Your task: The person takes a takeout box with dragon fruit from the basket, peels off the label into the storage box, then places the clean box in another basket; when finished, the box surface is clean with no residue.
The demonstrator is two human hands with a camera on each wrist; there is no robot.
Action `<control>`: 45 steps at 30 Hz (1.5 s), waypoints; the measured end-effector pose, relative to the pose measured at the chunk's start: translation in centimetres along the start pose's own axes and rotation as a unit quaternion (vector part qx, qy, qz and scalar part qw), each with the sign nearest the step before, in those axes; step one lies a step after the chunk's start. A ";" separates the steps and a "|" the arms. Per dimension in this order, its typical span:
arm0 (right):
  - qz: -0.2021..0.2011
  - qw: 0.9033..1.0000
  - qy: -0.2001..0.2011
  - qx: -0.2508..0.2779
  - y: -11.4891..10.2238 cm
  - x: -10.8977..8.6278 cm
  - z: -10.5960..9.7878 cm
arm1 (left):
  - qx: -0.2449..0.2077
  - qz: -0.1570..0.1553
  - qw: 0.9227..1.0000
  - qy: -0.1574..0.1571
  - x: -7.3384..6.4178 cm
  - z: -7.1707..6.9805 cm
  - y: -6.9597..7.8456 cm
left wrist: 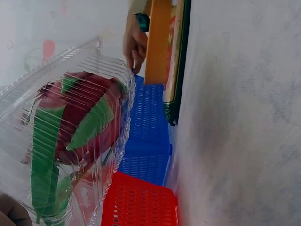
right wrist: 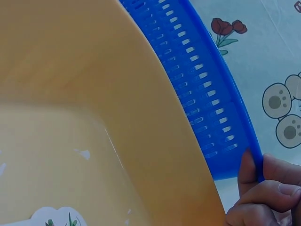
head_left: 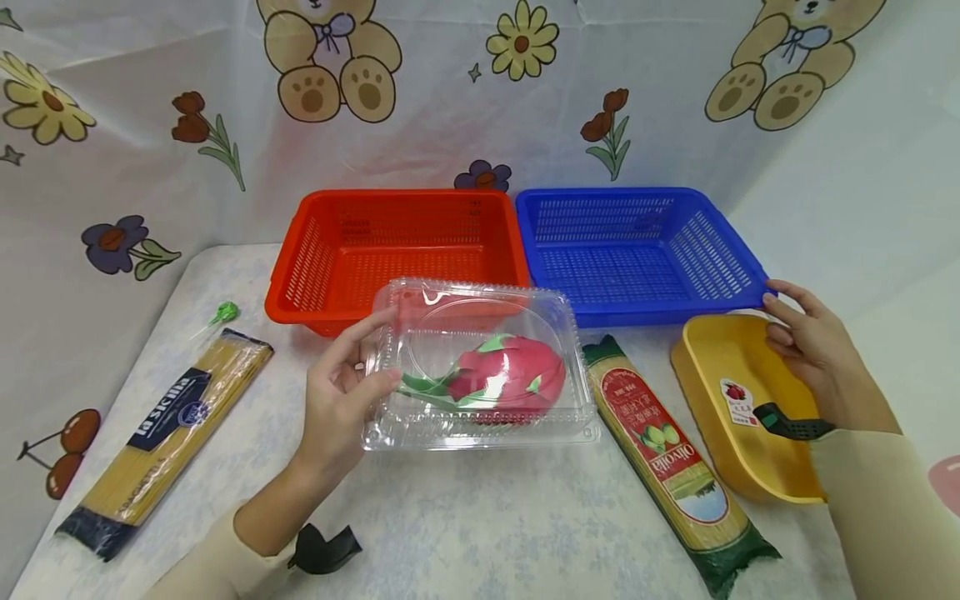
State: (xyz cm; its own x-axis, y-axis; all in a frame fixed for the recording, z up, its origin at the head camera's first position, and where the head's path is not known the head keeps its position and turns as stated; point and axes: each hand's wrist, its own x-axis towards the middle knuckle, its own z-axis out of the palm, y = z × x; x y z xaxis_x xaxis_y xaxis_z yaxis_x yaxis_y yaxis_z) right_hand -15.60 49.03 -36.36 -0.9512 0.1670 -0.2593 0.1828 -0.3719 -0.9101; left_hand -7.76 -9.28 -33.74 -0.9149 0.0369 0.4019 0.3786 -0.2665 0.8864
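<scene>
A clear plastic clamshell box (head_left: 480,433) with a pink dragon fruit (head_left: 517,375) inside is held up by my left hand (head_left: 341,396), which grips its left side. The fruit has green leaf-like tips and looks closed in under the lid. In the left wrist view the box (left wrist: 113,75) fills the left side, with the fruit's green leaves (left wrist: 47,150) toward the hand. My right hand (head_left: 813,342) pinches the near right corner of the blue basket (head_left: 645,317). The right wrist view shows thumb and finger on either side of that blue rim (right wrist: 254,136).
Left of the blue basket stands a red basket (head_left: 322,317). A yellow tray (head_left: 712,400) lies below my right hand, beside a green-ended noodle pack (head_left: 660,450). At left lie a spaghetti pack (head_left: 172,433) and a small green wrapped item (head_left: 225,312).
</scene>
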 end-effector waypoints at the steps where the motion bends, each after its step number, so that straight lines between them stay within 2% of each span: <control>1: 0.000 1.000 0.000 0.000 0.0 0.0 0.0 | -0.004 0.002 1.000 -0.002 0.3 0.2 0.2; 6: -0.001 1.000 -0.001 0.003 0.0 0.0 0.0 | -0.020 0.019 1.000 -0.005 2.2 1.1 0.9; 10: 0.000 1.000 0.004 0.000 0.0 0.0 -0.1 | -0.037 0.013 0.999 0.002 4.2 2.0 0.7; 16: 0.003 1.000 0.008 -0.013 -0.1 0.0 -0.1 | -0.066 -0.020 0.997 0.024 7.6 3.4 -0.8; 23: 0.003 1.000 0.009 -0.015 -0.2 0.1 0.1 | -0.093 -0.014 0.995 0.034 11.7 6.1 -2.9; 26: 0.002 1.000 0.012 -0.015 -0.3 0.0 0.1 | -0.097 -0.023 0.994 0.044 13.1 7.5 -3.7; 30: 0.001 1.000 0.011 -0.026 -0.2 0.2 0.2 | -0.092 -0.032 0.993 0.063 14.6 8.9 -4.8; 34: 0.003 1.000 0.009 -0.029 0.0 0.2 0.3 | -0.072 -0.021 0.995 0.072 15.8 10.1 -6.0; 45: -0.004 1.000 0.010 -0.021 0.1 -0.2 0.2 | -0.028 -0.021 0.997 0.073 18.1 13.9 -8.6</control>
State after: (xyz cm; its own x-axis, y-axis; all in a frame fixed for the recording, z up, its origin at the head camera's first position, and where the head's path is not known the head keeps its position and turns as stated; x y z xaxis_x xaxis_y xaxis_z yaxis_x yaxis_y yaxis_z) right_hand -15.44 48.76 -36.33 -0.9474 0.1885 -0.2585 0.1862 -0.3323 -0.9246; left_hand -25.69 7.04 -30.89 -0.9420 -0.0896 0.3235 0.3348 -0.3207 0.8861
